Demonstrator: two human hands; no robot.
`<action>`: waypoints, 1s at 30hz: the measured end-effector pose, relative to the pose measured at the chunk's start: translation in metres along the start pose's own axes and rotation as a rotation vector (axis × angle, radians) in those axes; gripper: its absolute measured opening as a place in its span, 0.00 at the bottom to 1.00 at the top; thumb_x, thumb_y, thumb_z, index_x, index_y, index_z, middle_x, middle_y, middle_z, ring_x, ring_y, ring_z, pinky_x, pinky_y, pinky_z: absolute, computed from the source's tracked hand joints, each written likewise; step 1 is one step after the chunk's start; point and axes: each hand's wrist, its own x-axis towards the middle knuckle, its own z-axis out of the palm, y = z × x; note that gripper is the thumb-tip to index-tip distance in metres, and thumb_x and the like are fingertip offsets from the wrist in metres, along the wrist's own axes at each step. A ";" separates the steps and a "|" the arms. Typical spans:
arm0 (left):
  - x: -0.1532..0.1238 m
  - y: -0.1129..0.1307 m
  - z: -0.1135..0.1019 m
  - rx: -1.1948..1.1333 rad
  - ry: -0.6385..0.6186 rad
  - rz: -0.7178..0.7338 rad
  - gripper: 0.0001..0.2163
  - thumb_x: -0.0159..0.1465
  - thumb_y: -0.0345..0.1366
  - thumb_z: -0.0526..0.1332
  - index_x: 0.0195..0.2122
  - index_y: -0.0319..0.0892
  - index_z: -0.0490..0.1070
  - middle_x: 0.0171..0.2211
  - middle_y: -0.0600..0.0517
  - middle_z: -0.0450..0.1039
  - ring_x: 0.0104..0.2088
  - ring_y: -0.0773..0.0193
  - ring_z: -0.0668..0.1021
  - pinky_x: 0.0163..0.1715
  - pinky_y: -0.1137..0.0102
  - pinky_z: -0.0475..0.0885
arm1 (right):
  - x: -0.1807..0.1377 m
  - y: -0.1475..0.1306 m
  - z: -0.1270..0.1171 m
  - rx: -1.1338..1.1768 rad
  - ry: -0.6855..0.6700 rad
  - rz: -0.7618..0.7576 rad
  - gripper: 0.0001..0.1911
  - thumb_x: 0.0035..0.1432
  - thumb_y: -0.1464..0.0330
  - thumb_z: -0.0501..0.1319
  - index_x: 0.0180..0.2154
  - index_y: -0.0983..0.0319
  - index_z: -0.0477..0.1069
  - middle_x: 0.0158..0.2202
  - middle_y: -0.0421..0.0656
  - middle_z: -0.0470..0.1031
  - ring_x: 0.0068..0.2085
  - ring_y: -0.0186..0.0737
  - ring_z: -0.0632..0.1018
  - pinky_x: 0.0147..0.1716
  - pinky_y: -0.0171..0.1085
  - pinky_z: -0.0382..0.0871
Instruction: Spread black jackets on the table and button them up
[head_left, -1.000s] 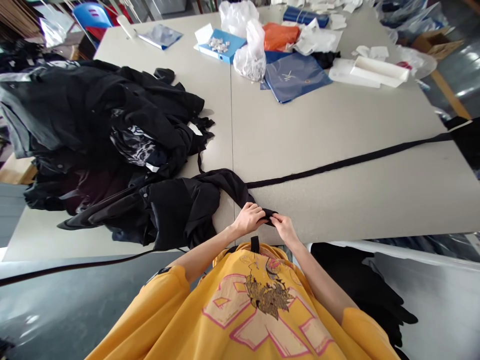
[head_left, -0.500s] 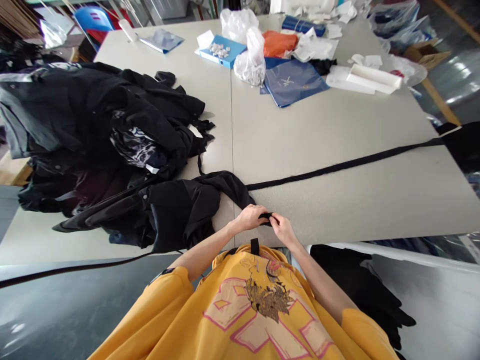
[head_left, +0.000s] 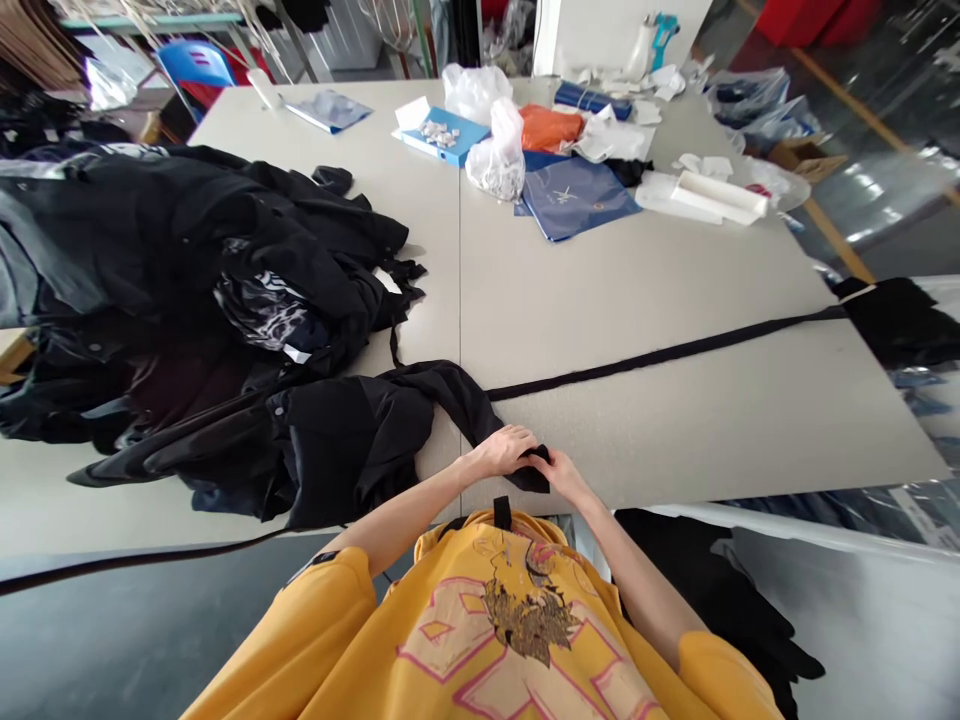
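My left hand (head_left: 504,449) and my right hand (head_left: 561,472) meet at the near edge of the grey table (head_left: 675,420). Both pinch the end of a black garment (head_left: 375,425) that lies crumpled just to the left of them. A long black strap (head_left: 660,354) runs from that garment across the table to the far right, where it ends in black cloth (head_left: 896,320) at the table's edge. The fingers of both hands are curled round the black fabric.
A big heap of black clothes (head_left: 180,280) covers the table's left half. At the back lie a blue bag (head_left: 574,195), an orange cloth (head_left: 547,127), a clear plastic bag (head_left: 496,155), a blue box (head_left: 442,135) and white paper rolls (head_left: 716,195). Black cloth (head_left: 720,590) hangs below on the right.
My hands have stayed together on the black fabric, shifting slightly toward me. The view has tilted, so the table's far end shows more.
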 end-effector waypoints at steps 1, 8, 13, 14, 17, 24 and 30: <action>0.001 0.000 0.000 -0.044 -0.008 -0.005 0.10 0.72 0.41 0.60 0.38 0.40 0.71 0.36 0.47 0.74 0.40 0.58 0.78 0.46 0.65 0.70 | -0.001 -0.002 -0.001 0.028 -0.021 -0.001 0.25 0.58 0.46 0.59 0.35 0.63 0.74 0.33 0.42 0.78 0.36 0.43 0.74 0.36 0.37 0.66; -0.002 -0.022 -0.026 -0.666 -0.406 -0.371 0.28 0.61 0.54 0.69 0.56 0.43 0.72 0.53 0.46 0.76 0.54 0.54 0.77 0.53 0.65 0.70 | 0.000 -0.021 0.000 -0.027 -0.064 -0.006 0.30 0.59 0.43 0.58 0.29 0.65 0.74 0.26 0.42 0.73 0.31 0.39 0.70 0.30 0.35 0.61; -0.008 -0.032 -0.045 -0.912 -0.438 -0.682 0.28 0.69 0.62 0.54 0.46 0.42 0.80 0.45 0.47 0.81 0.47 0.56 0.80 0.45 0.67 0.73 | -0.001 -0.039 0.006 -0.048 -0.008 -0.079 0.30 0.63 0.44 0.55 0.27 0.64 0.70 0.25 0.41 0.70 0.28 0.37 0.68 0.28 0.35 0.59; -0.008 -0.030 -0.048 -0.891 -0.417 -0.701 0.27 0.67 0.62 0.56 0.43 0.42 0.81 0.42 0.47 0.81 0.44 0.56 0.80 0.42 0.68 0.73 | -0.002 -0.042 0.007 -0.042 -0.005 -0.094 0.30 0.63 0.44 0.55 0.28 0.64 0.71 0.25 0.42 0.71 0.28 0.38 0.69 0.28 0.35 0.60; -0.005 -0.021 -0.054 -0.802 -0.332 -0.635 0.25 0.66 0.60 0.60 0.39 0.41 0.81 0.33 0.50 0.80 0.33 0.60 0.78 0.32 0.70 0.69 | -0.002 -0.047 0.009 -0.010 -0.010 -0.134 0.29 0.64 0.45 0.55 0.35 0.65 0.75 0.30 0.45 0.76 0.32 0.43 0.74 0.31 0.36 0.65; 0.015 -0.001 -0.053 -0.383 0.038 -0.410 0.16 0.72 0.44 0.56 0.36 0.39 0.78 0.31 0.51 0.77 0.31 0.65 0.75 0.33 0.72 0.66 | 0.015 -0.041 0.003 -0.123 0.042 -0.159 0.34 0.62 0.41 0.53 0.37 0.67 0.76 0.29 0.47 0.76 0.31 0.46 0.76 0.30 0.37 0.67; 0.023 -0.004 -0.037 -0.306 -0.057 -0.498 0.14 0.73 0.40 0.56 0.40 0.39 0.80 0.38 0.47 0.81 0.38 0.60 0.80 0.37 0.71 0.68 | 0.022 -0.023 0.004 -0.091 0.138 -0.135 0.37 0.58 0.37 0.54 0.34 0.65 0.77 0.30 0.48 0.78 0.34 0.50 0.78 0.35 0.40 0.70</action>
